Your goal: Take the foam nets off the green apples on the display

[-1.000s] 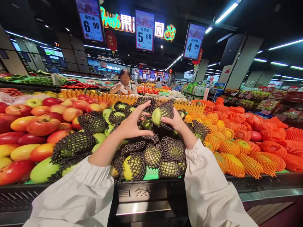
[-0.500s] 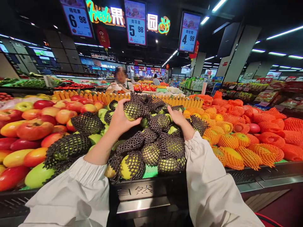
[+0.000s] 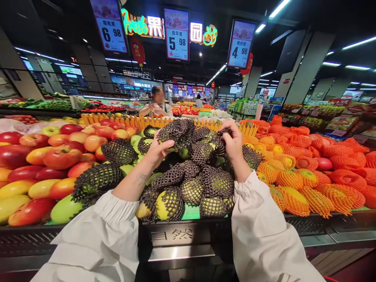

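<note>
Green apples in black foam nets [image 3: 192, 190] are heaped on green matting in the middle of the stand. My left hand [image 3: 158, 150] is closed around a netted apple [image 3: 176, 133] at the back left of the heap. At the heap's right side, my right hand [image 3: 232, 139] pinches the black netting of another piece [image 3: 219, 141]; how much of the fruit it holds is hidden. Loose green apples show between the nets beneath my hands.
Red and yellow apples [image 3: 61, 156] lie at the left. Orange-netted fruit [image 3: 289, 180] and red-netted fruit [image 3: 340, 156] fill the right. A low yellow fence [image 3: 147, 122] runs behind. Beyond it stands a person [image 3: 157, 103]. A black edge with a metal plate [image 3: 172, 235] runs in front.
My right hand has risen and closed on black netting. My left hand has tilted its netted apple, whose net now covers more of the visible side. The view has shifted slightly left.
</note>
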Action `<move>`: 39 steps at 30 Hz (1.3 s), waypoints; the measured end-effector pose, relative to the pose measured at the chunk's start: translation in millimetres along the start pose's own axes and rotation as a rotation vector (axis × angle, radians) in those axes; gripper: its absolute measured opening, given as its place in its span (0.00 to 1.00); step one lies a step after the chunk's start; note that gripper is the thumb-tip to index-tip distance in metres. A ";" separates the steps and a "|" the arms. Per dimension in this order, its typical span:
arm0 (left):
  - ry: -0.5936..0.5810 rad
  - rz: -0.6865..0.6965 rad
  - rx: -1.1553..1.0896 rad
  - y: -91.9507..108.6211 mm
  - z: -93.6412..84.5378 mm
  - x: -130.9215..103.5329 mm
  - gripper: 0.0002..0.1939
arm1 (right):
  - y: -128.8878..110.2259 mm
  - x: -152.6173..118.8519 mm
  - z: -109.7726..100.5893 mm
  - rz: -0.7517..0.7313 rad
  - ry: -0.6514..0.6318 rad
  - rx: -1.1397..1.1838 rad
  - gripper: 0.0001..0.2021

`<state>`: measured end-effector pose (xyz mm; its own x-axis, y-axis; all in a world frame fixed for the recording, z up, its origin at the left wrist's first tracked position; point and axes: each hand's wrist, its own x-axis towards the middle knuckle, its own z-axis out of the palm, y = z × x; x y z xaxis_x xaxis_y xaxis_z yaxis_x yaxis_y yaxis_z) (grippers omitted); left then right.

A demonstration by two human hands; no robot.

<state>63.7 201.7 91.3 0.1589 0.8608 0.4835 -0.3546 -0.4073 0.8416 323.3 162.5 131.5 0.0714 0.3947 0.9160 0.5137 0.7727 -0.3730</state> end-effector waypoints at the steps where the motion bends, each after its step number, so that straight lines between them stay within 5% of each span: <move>1: -0.022 0.000 0.001 -0.4 1.7 -1.6 0.41 | -6.6 -2.2 2.7 -0.036 -0.125 0.071 0.04; 5: -0.108 -0.017 0.025 -2.5 5.0 -6.5 0.46 | -26.1 -13.5 15.5 -0.105 -0.455 0.158 0.08; 14: -0.157 -0.063 0.015 1.3 7.1 -11.7 0.43 | -28.6 -24.2 24.1 0.006 -0.422 -0.139 0.41; 20: -0.134 -0.088 -0.040 6.5 7.7 -10.1 0.44 | -19.2 -22.7 28.7 0.127 -0.340 -0.079 0.18; 26: -0.143 -0.055 -0.144 9.9 11.0 -9.8 0.45 | -25.3 -23.6 27.9 0.110 -0.139 0.014 0.13; 30: -0.129 -0.041 -0.164 7.7 13.3 -9.4 0.43 | -27.0 -23.5 28.7 -0.052 -0.279 -0.181 0.15; 34: -0.135 -0.072 -0.135 3.6 9.1 -5.5 0.35 | -22.2 -21.9 29.2 -0.168 -0.328 -0.269 0.03; 39: 0.005 -0.077 -0.196 1.2 3.2 0.6 0.27 | -23.5 -20.8 35.0 -0.276 -0.537 -0.327 0.05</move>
<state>66.4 200.8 93.4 0.1881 0.8886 0.4183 -0.5140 -0.2739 0.8129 279.8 153.5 116.1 -0.4893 0.4621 0.7396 0.6902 0.7237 0.0045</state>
